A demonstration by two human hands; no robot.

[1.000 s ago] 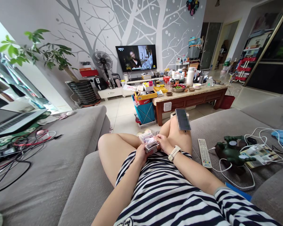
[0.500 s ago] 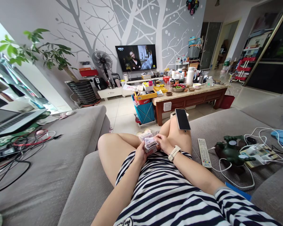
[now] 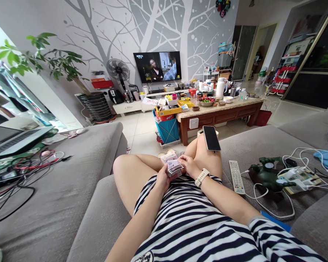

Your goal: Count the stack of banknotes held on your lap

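In my lap, my left hand is closed around a stack of banknotes, pale purple with a "5" on the top one. The edges of several notes show fanned at the near side. My right hand, a cream watch on its wrist, pinches the right end of the same stack. Just beyond lies a bundle of similar pale paper, partly hidden by the hands. A phone rests on my right knee, screen dark.
On the sofa to the right are a remote control, a dark green figure and a power strip with white cables. A laptop and tangled cables lie left. Ahead stands a cluttered coffee table.
Both hands stay almost where they were on the banknotes. The top note and the right fingertips have shifted very slightly; the stack remains in place.
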